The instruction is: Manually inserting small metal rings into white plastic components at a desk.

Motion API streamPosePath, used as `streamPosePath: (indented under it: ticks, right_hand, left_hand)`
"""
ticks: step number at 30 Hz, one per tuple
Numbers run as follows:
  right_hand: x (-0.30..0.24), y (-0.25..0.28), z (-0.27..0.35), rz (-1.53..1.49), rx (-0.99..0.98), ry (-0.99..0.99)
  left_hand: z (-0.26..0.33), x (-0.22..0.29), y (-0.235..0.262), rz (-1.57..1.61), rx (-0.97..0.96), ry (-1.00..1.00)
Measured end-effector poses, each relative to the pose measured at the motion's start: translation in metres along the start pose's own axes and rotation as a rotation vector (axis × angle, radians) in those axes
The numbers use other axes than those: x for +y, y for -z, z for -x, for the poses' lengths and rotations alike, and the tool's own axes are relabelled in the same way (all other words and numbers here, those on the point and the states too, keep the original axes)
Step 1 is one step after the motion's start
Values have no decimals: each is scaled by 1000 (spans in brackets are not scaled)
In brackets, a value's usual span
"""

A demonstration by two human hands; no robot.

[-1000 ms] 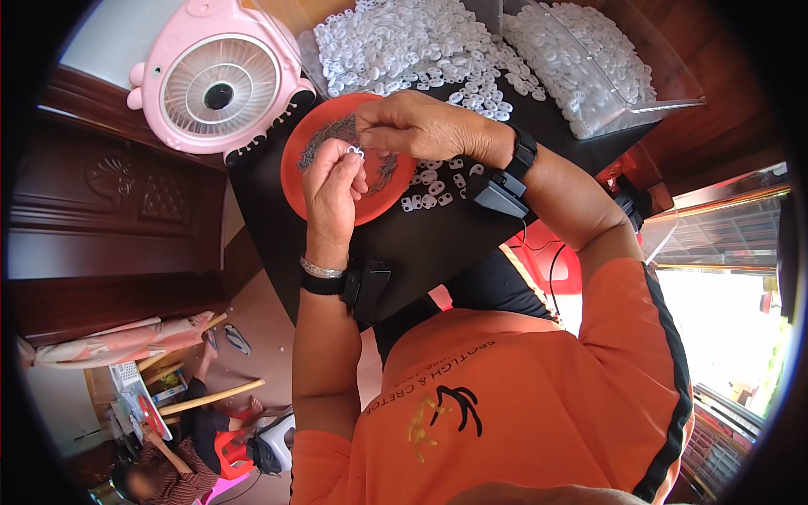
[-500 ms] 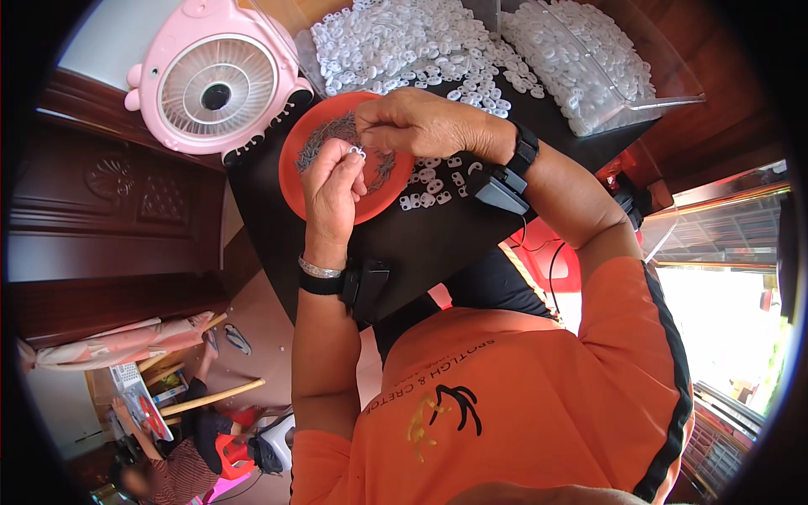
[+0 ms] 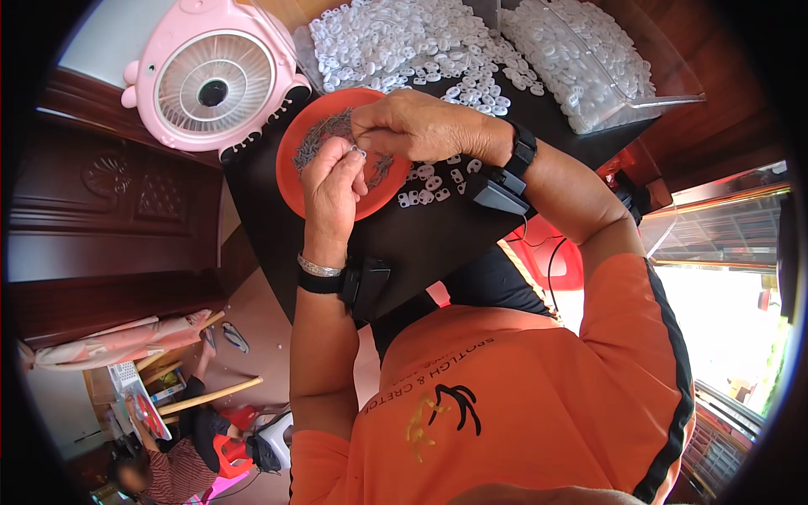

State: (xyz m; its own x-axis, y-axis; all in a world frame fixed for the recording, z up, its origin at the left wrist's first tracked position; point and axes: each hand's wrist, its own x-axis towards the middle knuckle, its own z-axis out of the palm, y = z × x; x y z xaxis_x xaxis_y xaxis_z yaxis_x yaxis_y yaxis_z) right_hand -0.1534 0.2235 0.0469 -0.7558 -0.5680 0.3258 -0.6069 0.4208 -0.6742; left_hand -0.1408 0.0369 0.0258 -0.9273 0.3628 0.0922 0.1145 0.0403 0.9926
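Pinching white piece (image 3: 360, 152) (mostly hidden), left hand (image 3: 331, 192), bowl (image 3: 290, 181) partly covered

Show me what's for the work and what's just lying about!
Work, apparently: left hand, pinching a small white plastic piece; right hand; round orange plastic bowl; grey pieces inside; heaped white oval plastic pieces.
Just nearby: pink animal-shaped fan; pale sandal with dark straps.

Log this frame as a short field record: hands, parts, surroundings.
left hand: pinching a small white piece
right hand: fingertips close to that piece; any grip hidden
bowl: orange, beneath the hands, grey pieces inside
loose parts: white pieces right of bowl, on black table
bulk: large white heap beyond bowl; more in clear bin, far right
fan: pink, left of bowl
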Motion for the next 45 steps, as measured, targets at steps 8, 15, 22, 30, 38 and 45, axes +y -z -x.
streamPosePath:
  ticks: [8,15,22,30,38,45]
  right_hand:
    - [1,-1,1,-29,83,54]
    - [52,51,11,520,411,-266]
    - [78,50,16,687,295,-368]
    - [85,44,12,703,188,-463]
    - [74,34,4,139,228,-296]
    - [28,-2,-8,-716,136,-160]
  left_hand:
    - [0,-1,-3,30,42,19]
    - [-1,-4,0,129,125,14]
    - [-1,-3,0,125,139,47]
    - [-1,-2,-1,130,125,53]
    - [-2,-4,5,247,97,86]
    - [-2,-5,3,390,52,83]
